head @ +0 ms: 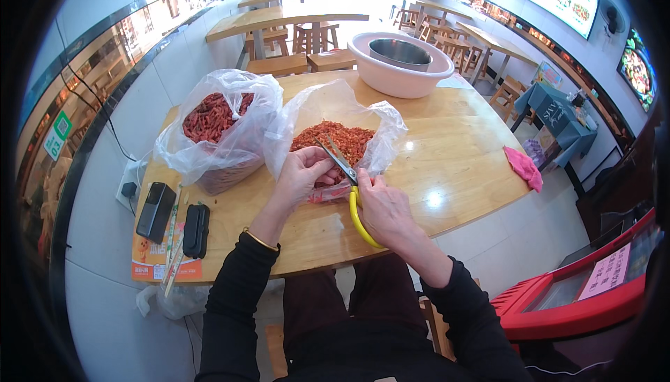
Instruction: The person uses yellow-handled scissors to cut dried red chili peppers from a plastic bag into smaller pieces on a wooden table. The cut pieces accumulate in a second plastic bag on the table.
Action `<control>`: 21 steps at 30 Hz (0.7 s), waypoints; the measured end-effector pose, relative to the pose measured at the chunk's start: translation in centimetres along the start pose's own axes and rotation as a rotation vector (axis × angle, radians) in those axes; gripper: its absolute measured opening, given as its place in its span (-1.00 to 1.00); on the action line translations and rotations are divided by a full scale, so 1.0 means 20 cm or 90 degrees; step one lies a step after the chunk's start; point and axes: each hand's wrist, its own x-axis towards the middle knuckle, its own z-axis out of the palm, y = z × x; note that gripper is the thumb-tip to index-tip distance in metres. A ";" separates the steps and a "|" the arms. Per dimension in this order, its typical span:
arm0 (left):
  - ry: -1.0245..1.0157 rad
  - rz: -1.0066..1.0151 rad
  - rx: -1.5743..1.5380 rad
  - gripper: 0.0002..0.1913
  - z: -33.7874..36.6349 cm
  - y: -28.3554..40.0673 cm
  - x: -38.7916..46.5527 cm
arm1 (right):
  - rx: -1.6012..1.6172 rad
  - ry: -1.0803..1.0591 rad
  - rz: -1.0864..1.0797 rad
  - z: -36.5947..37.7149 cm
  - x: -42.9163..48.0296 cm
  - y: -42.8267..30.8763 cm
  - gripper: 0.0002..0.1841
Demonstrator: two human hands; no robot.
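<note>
Scissors with yellow handles (359, 221) are in my right hand (386, 206), their blades parted and pointing up and left over a plastic bag of cut dried red chilies (335, 133). Beside the blades, my left hand (306, 170) has its thumb and fingertips together above the same bag; whether a chili is between them is too small to tell. The clear bag (390, 120) lies spread around the cut pieces. To its left stands a fuller plastic bag (225, 159) of whole dried red chilies (212, 118).
A pale plastic basin (398, 86) holding a metal pot (400, 53) stands at the table's far edge. At the left lie a black power bank (156, 212), a black case (196, 231) and wrapped chopsticks (172, 240). A pink cloth (523, 169) hangs over the right edge.
</note>
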 end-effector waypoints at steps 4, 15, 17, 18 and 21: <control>0.013 0.017 0.038 -0.87 -0.02 -0.01 0.01 | 0.016 -0.020 -0.001 -0.01 0.01 -0.01 -0.52; 0.012 0.026 0.054 -0.87 -0.03 -0.02 0.02 | -0.013 0.003 -0.027 0.00 0.00 0.03 -0.53; 0.006 0.048 0.054 -0.88 -0.02 -0.03 0.02 | -0.008 -0.044 0.003 -0.02 0.01 0.00 -0.48; 0.004 0.057 0.059 -0.88 -0.02 -0.03 0.02 | -0.012 -0.037 0.006 -0.02 0.02 0.00 -0.48; 0.003 0.065 0.076 -0.87 -0.02 -0.04 0.02 | -0.015 -0.027 0.011 -0.01 0.02 -0.01 -0.49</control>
